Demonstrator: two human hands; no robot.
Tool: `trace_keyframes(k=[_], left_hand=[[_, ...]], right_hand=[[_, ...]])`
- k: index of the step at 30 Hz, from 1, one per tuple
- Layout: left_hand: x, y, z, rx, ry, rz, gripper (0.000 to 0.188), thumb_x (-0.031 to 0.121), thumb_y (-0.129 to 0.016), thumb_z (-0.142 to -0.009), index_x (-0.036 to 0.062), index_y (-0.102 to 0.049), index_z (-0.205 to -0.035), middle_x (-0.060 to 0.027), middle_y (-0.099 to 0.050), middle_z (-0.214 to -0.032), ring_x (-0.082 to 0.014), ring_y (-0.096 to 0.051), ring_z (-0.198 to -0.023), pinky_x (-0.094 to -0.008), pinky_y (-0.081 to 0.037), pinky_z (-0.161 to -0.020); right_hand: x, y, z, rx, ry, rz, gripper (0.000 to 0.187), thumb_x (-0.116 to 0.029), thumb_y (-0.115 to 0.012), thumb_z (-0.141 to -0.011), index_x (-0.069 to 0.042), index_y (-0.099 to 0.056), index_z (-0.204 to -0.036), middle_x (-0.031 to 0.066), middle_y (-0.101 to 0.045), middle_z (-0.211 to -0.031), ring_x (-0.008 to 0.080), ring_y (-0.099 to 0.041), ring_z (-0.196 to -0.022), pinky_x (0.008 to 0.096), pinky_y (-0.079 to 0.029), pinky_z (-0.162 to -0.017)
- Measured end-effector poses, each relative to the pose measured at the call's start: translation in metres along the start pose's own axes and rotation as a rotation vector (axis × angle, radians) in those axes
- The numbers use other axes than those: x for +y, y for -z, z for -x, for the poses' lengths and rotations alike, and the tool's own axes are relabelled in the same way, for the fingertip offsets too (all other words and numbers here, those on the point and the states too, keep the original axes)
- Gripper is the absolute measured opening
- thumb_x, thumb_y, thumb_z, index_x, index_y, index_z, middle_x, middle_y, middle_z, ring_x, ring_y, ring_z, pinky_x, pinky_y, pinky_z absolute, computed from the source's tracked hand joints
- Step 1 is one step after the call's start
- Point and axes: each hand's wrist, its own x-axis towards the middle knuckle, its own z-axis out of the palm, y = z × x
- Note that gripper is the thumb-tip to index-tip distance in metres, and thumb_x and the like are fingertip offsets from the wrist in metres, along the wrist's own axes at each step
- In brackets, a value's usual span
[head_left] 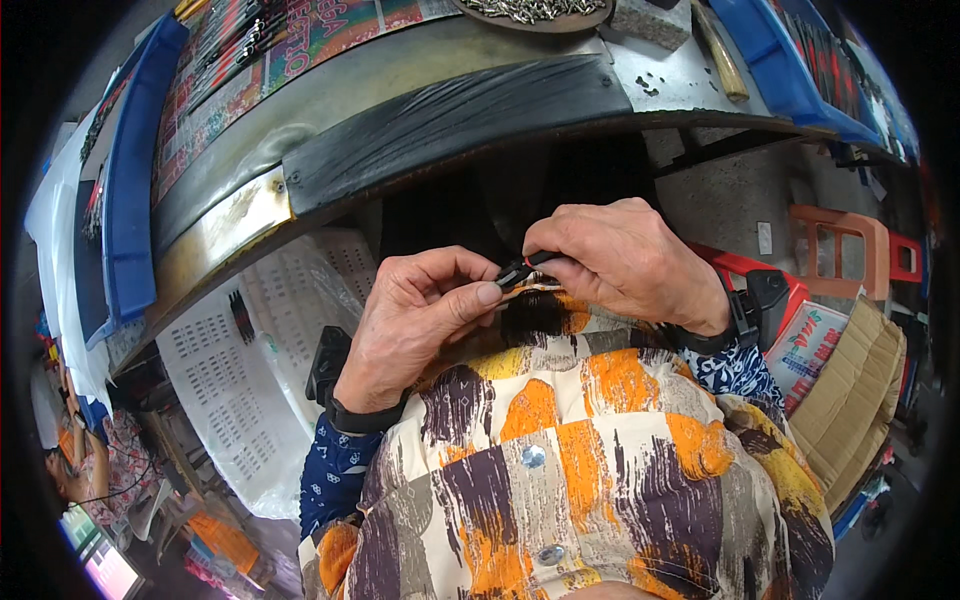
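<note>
My left hand [415, 318] and my right hand [625, 258] meet in front of my body, below the bench edge. Between them is a small, narrow black piece with a bit of red [514, 275]; its exact kind cannot be made out. My left thumb and forefinger pinch one end of it. On the other end, the right fingers are closed, with the fingertips partly hidden behind the knuckles. A patterned apron in orange, purple and cream [560, 440] lies beneath both hands.
The bench's dark front edge [450, 115] curves ahead. On it sit a bowl [590, 20] of small metal parts, a stone block [655, 22], a wooden handle [725, 60] and blue trays [130, 190] [745, 45]. Cardboard [850, 390] leans at right; someone's arm [95, 465] shows far left.
</note>
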Motion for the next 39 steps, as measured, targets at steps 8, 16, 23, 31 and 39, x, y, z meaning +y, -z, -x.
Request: trace_keyframes(k=[8, 16, 23, 31, 39], left_hand=[[0.0, -0.005, 0.004, 0.112, -0.224, -0.243, 0.017, 0.01, -0.071, -0.088, -0.0033, -0.068, -0.098, -0.0032, -0.068, -0.082, -0.0053, -0.061, -0.069, -0.0183, -0.049, -0.061], [-0.004, -0.011, 0.002, 0.353, -0.688, -0.949, 0.019, 0.002, -0.076, -0.075, -0.0005, -0.069, -0.092, -0.011, -0.066, -0.078, -0.021, -0.064, -0.065, -0.0262, -0.05, -0.057], [-0.009, -0.009, -0.005, 0.428, -1.081, -1.197, 0.03, 0.0, -0.079, -0.067, -0.002, -0.07, -0.095, -0.0095, -0.063, -0.076, -0.0194, -0.06, -0.059, -0.0282, -0.048, -0.051], [-0.008, -0.008, -0.002, 0.445, -1.171, -1.35, 0.031, 0.0, -0.077, -0.067, -0.0035, -0.069, -0.097, -0.0101, -0.062, -0.08, -0.0161, -0.058, -0.058, -0.0268, -0.046, -0.047], [-0.009, -0.005, 0.006, 0.424, -1.213, -1.477, 0.037, -0.002, -0.077, -0.067, -0.0032, -0.07, -0.103, -0.0123, -0.064, -0.084, -0.0189, -0.061, -0.061, -0.028, -0.047, -0.05]], right_hand=[[0.006, 0.0, 0.002, 0.089, -0.142, -0.268, 0.022, -0.01, -0.068, -0.088, 0.002, -0.067, -0.107, 0.013, -0.07, -0.091, 0.0189, -0.068, -0.072, 0.0264, -0.056, -0.064], [0.003, -0.01, 0.005, 0.14, -0.326, -0.586, 0.02, -0.01, -0.068, -0.09, 0.001, -0.069, -0.106, 0.0107, -0.07, -0.086, 0.0109, -0.066, -0.065, 0.0208, -0.054, -0.058], [0.001, -0.012, 0.004, 0.163, -0.343, -0.603, 0.019, -0.007, -0.069, -0.088, 0.002, -0.068, -0.105, 0.0096, -0.07, -0.086, 0.01, -0.065, -0.063, 0.0203, -0.054, -0.057], [0.002, -0.016, 0.004, 0.171, -0.351, -0.621, 0.018, -0.006, -0.07, -0.087, 0.001, -0.068, -0.104, 0.0089, -0.069, -0.086, 0.01, -0.065, -0.064, 0.02, -0.054, -0.058], [0.003, -0.016, 0.006, 0.148, -0.346, -0.654, 0.018, -0.006, -0.069, -0.087, 0.0, -0.068, -0.104, 0.009, -0.07, -0.087, 0.0101, -0.065, -0.066, 0.0201, -0.055, -0.06]])
